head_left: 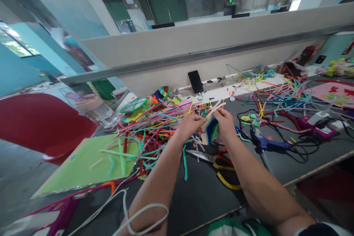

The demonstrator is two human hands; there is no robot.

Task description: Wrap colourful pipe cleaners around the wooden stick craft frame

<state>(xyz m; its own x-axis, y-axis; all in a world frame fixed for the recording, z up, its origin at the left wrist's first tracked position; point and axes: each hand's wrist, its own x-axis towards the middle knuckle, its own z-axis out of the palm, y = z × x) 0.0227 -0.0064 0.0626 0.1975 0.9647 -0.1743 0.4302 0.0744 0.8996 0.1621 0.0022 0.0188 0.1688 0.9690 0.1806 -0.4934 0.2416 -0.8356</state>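
Note:
Over the dark table, both hands are closed on a small striped piece (211, 131) made of fuzzy pipe cleaners in cream, blue and green. My left hand (193, 124) grips its cream left edge. Its right side is pinched by my right hand (225, 121), with fingers near the top. Cream pipe cleaner ends (218, 107) stick up between the two hands. Fingers hide part of the piece. Just below lie scissors (211, 158) with yellow and red handles, blades pointing left. A teal pipe cleaner (185, 164) rests beside them.
Many loose pipe cleaners (160, 123) cover the table to the left, more (287, 96) to the right. A blue glue gun (272, 144) with black cords lies right. A phone (195, 82) leans on the partition. A green sheet (91, 162) and white cable (124, 202) lie left.

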